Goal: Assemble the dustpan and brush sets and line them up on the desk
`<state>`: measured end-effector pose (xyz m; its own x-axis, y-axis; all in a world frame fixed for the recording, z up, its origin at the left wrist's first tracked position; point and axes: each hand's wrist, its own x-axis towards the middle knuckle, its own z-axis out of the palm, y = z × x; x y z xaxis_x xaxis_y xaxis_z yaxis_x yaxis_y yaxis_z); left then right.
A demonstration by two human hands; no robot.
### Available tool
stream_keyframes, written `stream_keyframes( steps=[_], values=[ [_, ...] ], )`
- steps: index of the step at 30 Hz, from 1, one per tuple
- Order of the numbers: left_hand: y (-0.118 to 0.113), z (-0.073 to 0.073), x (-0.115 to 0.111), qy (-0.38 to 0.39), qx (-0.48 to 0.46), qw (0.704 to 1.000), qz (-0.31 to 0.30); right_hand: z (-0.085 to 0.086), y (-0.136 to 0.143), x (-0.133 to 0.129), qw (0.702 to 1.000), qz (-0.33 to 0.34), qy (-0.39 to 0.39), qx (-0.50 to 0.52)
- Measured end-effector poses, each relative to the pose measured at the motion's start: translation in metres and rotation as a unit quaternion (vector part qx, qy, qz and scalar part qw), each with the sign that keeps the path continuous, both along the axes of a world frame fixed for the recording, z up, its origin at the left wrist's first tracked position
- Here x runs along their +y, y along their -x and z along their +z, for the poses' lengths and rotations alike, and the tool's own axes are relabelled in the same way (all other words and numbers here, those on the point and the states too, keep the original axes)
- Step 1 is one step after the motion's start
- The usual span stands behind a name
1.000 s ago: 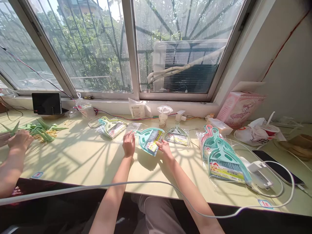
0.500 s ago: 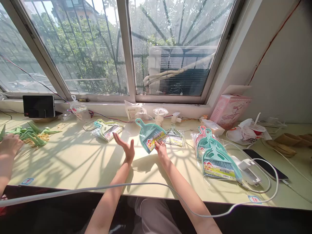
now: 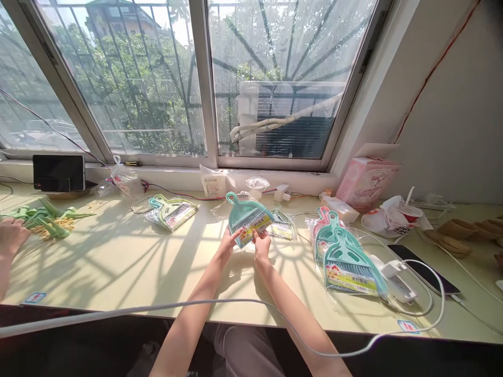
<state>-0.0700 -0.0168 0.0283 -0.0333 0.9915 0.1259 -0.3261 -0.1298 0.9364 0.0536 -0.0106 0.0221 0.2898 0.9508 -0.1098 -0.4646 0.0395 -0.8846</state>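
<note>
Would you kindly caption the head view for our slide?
Left hand and right hand hold a teal dustpan-and-brush set over a sunlit table by a window.

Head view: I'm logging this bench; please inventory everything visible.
held dustpan and brush set: 1, teal, centre
left sets: 2+, lime and teal, left
rear set: 1, green, centre
right sets: 3+, teal and pink, right
tablet: 1, black, back left
plant pieces: several, green, left
tied bag: 1, clear, left
packet: 1, white, back
cup: 1, clear, back
box: 1, pink, back right
carrier bag: 1, white, right
phone: 1, black, right
power strip: 1, white, right
cables: several, mixed, throughout
labels: 2, white, front
unclear items: several, brown, right
table: 1, cream, centre
window frame: 1, grey, back
co-worker's hand: 1, bare, left
left hand: 1, bare, holding set
right hand: 1, bare, holding set
</note>
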Motion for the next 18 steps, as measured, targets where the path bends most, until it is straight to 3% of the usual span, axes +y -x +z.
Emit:
stream_keyframes(
  steps=[5,9,12,18],
  values=[
    [0.007,0.001,-0.004,-0.030,0.058,0.996,0.069,-0.009,0.007,-0.002,1.000,0.010,-0.010,-0.014],
    [0.003,0.000,-0.007,-0.032,0.104,0.990,0.095,-0.012,0.009,-0.002,1.000,0.004,-0.003,0.002],
    [-0.003,0.000,-0.007,-0.040,0.140,0.977,0.154,-0.011,0.010,-0.001,1.000,0.011,0.001,0.016],
    [-0.004,0.000,-0.008,-0.078,0.189,0.954,0.218,-0.002,0.002,0.004,0.995,0.082,0.004,0.057]
  ],
)
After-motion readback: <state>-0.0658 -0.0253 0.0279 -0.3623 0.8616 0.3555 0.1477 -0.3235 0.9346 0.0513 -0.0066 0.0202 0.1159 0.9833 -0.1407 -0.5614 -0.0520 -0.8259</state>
